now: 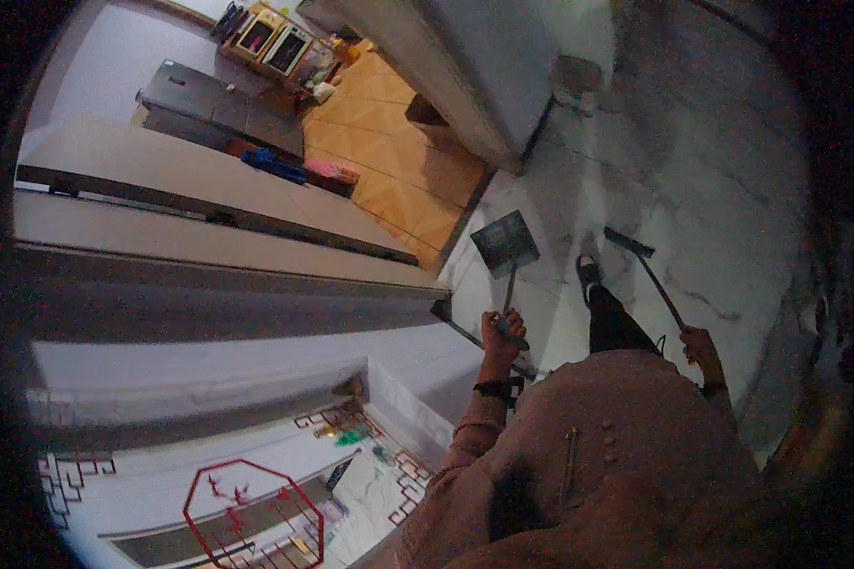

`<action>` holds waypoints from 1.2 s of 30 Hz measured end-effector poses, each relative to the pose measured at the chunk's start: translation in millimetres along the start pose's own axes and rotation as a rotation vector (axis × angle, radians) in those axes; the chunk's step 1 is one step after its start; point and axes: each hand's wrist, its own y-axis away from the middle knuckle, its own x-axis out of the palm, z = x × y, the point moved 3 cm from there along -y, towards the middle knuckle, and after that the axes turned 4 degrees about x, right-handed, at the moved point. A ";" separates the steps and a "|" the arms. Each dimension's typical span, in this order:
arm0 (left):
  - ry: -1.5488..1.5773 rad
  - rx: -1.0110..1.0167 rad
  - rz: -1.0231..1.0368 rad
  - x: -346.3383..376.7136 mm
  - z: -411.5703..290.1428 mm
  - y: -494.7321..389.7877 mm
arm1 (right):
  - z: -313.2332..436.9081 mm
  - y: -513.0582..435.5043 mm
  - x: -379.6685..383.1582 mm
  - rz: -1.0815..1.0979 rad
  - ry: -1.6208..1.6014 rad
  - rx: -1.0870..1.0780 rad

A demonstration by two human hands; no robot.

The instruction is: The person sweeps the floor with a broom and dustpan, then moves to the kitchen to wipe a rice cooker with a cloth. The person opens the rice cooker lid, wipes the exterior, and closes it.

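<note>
My left hand (504,331) grips the handle of a dark, square dustpan (505,243), whose flat pan is just above or on the floor; which of the two I cannot tell. In my right hand (699,346) is the thin handle of a broom (630,242) with a narrow dark head, held low over the pale marble-look floor (712,235). Dustpan and broom are apart, and one dark shoe (588,270) of mine shows between them. No debris can be made out in the dim light.
To the left, a doorway (462,217) opens onto a room with an orange-brown tiled floor (377,135). A wall end (498,107) stands beyond it. A grey bin-like object (576,75) stands farther ahead. Red octagonal decoration (320,508) marks a panel at lower left.
</note>
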 end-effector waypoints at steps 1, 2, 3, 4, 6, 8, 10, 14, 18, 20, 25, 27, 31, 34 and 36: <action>-0.015 0.038 0.051 11.2 -21.2 -19.8 | 26.0 -21.0 8.3 0.041 0.004 -0.007; -0.008 0.070 0.026 19.1 -48.0 -33.9 | 53.4 -41.0 18.4 0.080 0.006 0.038; 0.002 0.102 -0.035 22.5 -70.0 -47.3 | 76.4 -64.7 28.4 0.146 -0.008 0.074; 0.039 0.101 0.022 32.8 -89.6 -62.6 | 103.8 -96.5 36.6 0.148 0.012 0.135; 0.096 0.069 -0.014 48.2 -138.9 -84.7 | 165.1 -155.3 62.2 0.196 0.105 0.040; 0.106 0.160 0.097 70.7 -194.9 -113.2 | 242.4 -213.4 104.6 0.316 0.552 -0.263; 0.171 0.203 -0.005 79.0 -235.7 -130.3 | 322.1 -257.9 154.3 0.436 0.731 -0.505; 0.215 0.262 -0.079 90.9 -330.4 -170.5 | 486.0 -336.1 273.3 0.501 0.751 -0.349; 0.274 0.263 -0.128 85.9 -422.2 -219.3 | 605.8 -386.6 415.2 0.500 0.681 -0.178; 0.253 0.242 -0.106 84.3 -474.7 -235.0 | 643.1 -390.7 479.2 0.655 0.317 -0.041; 0.163 0.208 -0.116 95.2 -613.4 -307.5 | 733.5 -400.0 611.2 0.504 0.115 0.174; 0.173 0.162 -0.074 110.7 -659.4 -343.8 | 771.6 -405.6 641.9 0.467 0.107 0.191; 0.077 0.145 -0.106 131.9 -756.8 -416.1 | 849.8 -418.7 693.9 0.485 -0.032 0.232; 0.033 0.144 -0.106 149.3 -822.1 -496.3 | 914.2 -455.8 725.7 0.425 0.014 0.238; 0.040 0.129 -0.141 164.4 -865.6 -548.2 | 962.3 -488.2 755.1 0.439 0.004 0.242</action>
